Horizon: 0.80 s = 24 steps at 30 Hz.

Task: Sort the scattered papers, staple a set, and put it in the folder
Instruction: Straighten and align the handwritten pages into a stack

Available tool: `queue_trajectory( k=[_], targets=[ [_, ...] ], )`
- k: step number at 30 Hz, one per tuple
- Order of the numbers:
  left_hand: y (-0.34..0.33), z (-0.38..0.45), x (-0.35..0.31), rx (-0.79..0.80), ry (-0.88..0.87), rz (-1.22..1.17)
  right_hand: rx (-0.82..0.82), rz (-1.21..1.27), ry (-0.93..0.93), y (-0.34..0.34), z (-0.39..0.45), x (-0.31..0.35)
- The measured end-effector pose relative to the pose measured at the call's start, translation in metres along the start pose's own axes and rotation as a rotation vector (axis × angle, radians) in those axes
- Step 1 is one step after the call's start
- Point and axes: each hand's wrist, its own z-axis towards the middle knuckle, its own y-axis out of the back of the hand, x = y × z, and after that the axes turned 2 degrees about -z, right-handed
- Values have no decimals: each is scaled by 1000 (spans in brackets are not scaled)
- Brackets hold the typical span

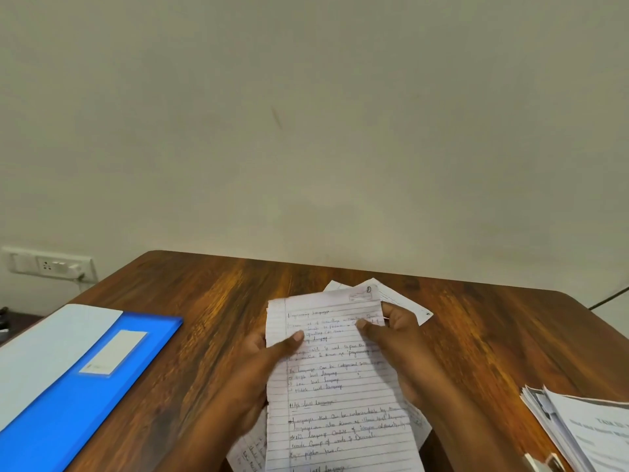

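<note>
Both hands grasp the handwritten sheets (335, 386) upright over the surface (211, 301), left hand (262, 369) and right hand (398, 349) pinching opposite long edges with thumbs in front, while the blue folder (85, 386) lies well apart, nearer the left hand.

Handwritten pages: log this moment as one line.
both hands grip handwritten pages | blue folder closed | printed stack aside

Soft, even indoor light, faint shadows, slight overall blur, wide-angle bending at the edges
</note>
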Motion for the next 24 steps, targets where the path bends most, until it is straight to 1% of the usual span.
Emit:
queue_trajectory(
  k=[2, 5, 9, 15, 17, 22, 24],
  targets=[
    [-2, -1, 4, 79, 77, -65, -32, -43, 0, -3, 4, -8],
    [-3, 2, 7, 141, 94, -70, -97, -165, 28, -9, 9, -16],
    [0, 4, 12, 103, 101, 3, -65, -152, 5, -15, 8, -20],
    [0, 6, 12, 2, 23, 145, 10, -162, -58, -15, 7, -25],
    [1, 7, 12, -10, 11, 182, 32, -176, -70, -12, 7, -24],
    [5, 8, 11, 7, -7, 198, -41, -124, -66, 5, 8, -10],
    [3, 8, 11, 7, -11, 197, -42, -122, -55, 9, 5, -6]
  ],
)
